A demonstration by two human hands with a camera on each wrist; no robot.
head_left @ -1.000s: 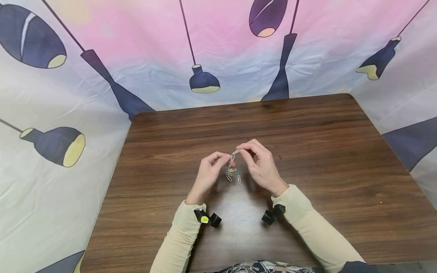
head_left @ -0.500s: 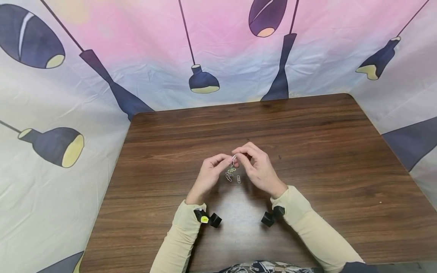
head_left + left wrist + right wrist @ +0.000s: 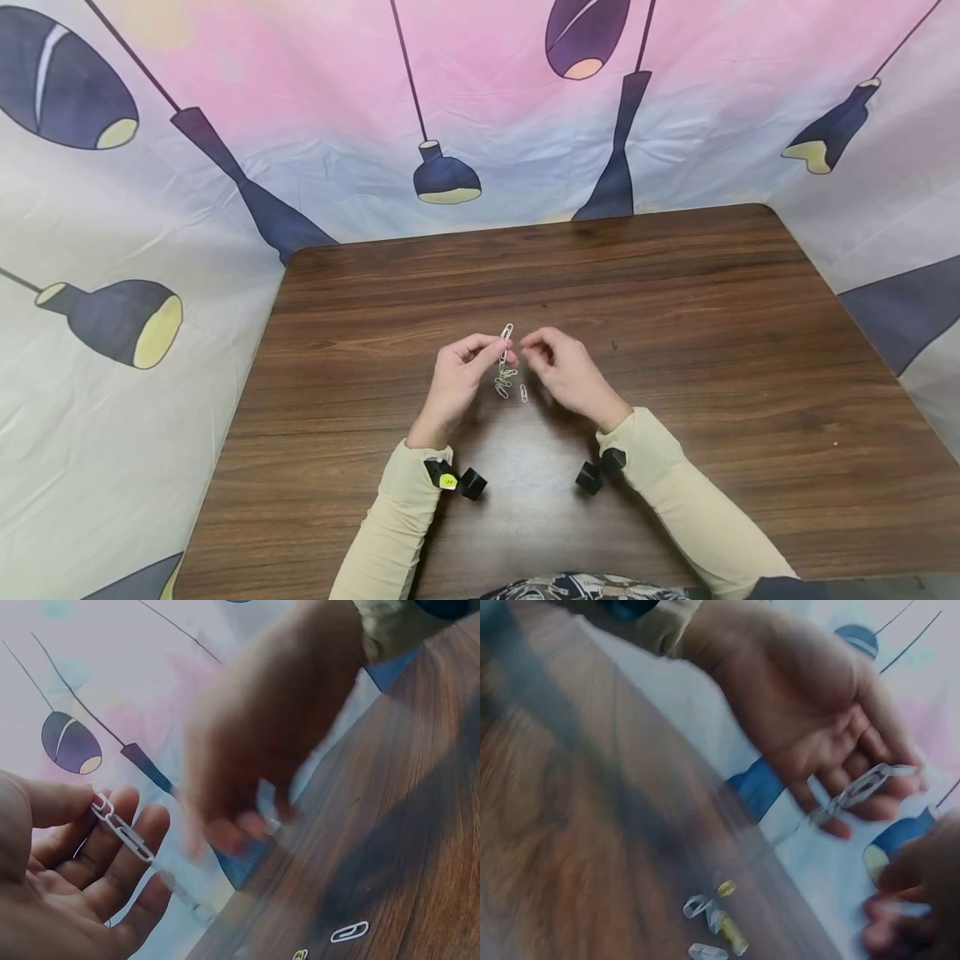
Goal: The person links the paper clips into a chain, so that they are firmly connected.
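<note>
A dark brown wood-grain table (image 3: 675, 350) with rounded corners stands against a creased fabric backdrop (image 3: 315, 108), pink fading to pale blue, printed with dark navy hanging lamps (image 3: 447, 177). Even, soft light.

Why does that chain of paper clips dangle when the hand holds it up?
The paper clip chain probably flops because its links are only hooked together; it hangs down from the left hand in a loose line. It likely weighs very little, since a fingertip pinch holds it. Each thin wire clip looks stiff itself.

Shiny metal paper clips (image 3: 506, 367) hang linked above the table (image 3: 675, 333) of smooth, faintly glossy dark wood grain.
</note>
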